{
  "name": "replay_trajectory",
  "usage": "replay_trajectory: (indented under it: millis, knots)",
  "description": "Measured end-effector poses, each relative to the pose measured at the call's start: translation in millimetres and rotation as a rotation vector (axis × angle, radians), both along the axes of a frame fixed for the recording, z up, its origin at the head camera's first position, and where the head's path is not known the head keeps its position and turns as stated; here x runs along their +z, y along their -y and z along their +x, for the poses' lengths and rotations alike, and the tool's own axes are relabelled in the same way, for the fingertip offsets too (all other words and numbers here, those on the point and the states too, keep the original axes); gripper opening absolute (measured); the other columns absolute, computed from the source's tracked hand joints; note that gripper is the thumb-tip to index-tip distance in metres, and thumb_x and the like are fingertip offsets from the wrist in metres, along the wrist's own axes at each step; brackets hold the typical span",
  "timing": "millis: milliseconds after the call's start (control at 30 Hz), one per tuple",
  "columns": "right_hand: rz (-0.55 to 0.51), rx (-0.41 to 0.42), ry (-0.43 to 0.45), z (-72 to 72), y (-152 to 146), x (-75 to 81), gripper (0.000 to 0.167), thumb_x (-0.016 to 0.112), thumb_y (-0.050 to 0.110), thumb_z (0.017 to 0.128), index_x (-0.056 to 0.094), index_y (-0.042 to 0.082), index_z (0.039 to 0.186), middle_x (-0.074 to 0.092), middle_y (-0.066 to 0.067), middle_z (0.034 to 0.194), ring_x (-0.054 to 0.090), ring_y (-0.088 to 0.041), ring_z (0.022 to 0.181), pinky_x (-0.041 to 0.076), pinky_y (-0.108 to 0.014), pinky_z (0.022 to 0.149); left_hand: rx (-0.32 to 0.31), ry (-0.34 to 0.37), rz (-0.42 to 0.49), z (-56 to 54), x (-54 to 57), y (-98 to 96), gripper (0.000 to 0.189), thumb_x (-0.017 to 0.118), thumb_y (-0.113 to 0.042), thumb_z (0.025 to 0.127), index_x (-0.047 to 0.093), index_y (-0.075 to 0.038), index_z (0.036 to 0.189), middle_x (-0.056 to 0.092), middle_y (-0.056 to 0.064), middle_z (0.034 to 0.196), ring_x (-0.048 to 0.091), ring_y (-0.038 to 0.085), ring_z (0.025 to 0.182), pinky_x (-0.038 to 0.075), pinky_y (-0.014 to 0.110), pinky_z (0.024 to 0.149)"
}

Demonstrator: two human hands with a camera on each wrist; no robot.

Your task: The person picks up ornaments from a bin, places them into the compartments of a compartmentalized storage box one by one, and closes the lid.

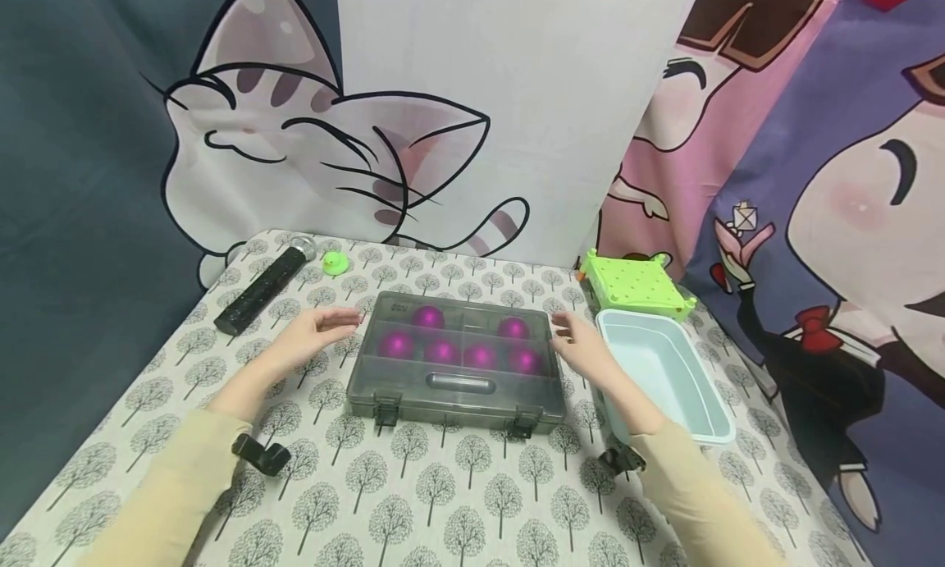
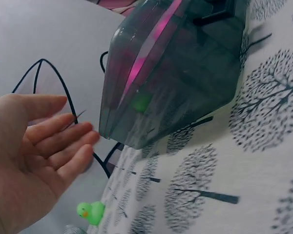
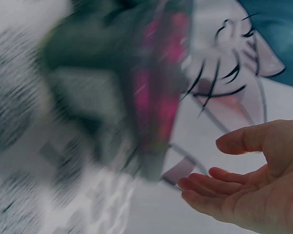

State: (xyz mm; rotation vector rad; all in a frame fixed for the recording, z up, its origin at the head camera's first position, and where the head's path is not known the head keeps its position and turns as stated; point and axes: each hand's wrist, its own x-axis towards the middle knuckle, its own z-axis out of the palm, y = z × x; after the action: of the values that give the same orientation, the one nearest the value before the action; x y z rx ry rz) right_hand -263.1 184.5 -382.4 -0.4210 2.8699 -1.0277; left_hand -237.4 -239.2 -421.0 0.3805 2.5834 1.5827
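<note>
A smoky grey see-through plastic case (image 1: 458,411) lies on the table with its lid down and two black latches at the front. Several round magenta balls or spots show through the lid. Just off the case's left side is my left hand (image 1: 313,335), fingers fairly straight and nothing in them. The left wrist view shows that palm (image 2: 44,161) apart from the case wall. On the other side, my right hand (image 1: 581,345) is beside the case's right edge. In the right wrist view its fingers (image 3: 210,195) are loosely bent and empty; the case there is blurred.
A light blue basin (image 1: 709,386) stands right of my right hand, with a lime green slotted rack (image 1: 638,285) behind it. At the back left are a black microphone-like cylinder (image 1: 262,292) and a green toy duck (image 1: 335,262). A printed cloth hangs behind the table.
</note>
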Motion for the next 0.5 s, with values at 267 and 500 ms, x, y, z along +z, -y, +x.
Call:
replay_trajectory:
  millis: [267, 500]
  knots:
    - [-0.067, 0.196, -0.107, 27.2, 90, 2.7, 0.049, 0.064, 0.008, 0.087, 0.053, 0.004, 0.135, 0.058, -0.013, 0.136, 0.058, -0.03, 0.121, 0.051, -0.045, 0.104, -0.134, -0.199, -0.145, 2.7, 13.2, -18.6, 0.05, 0.075, -0.023, 0.084, 0.061, -0.001, 0.127, 0.062, 0.019, 0.131, 0.057, 0.04, 0.121, 0.044, 0.058, 0.107]
    - [-0.004, 0.37, -0.233, 54.9, 146, -21.3, 0.051, 0.073, 0.023, 0.085, 0.057, 0.004, 0.128, 0.061, -0.008, 0.131, 0.055, -0.025, 0.123, 0.045, -0.042, 0.111, -0.211, -0.361, -0.306, 15.8, 14.1, -32.1, 0.044, 0.084, -0.024, 0.073, 0.071, -0.006, 0.111, 0.072, 0.011, 0.114, 0.066, 0.031, 0.108, 0.051, 0.056, 0.1]
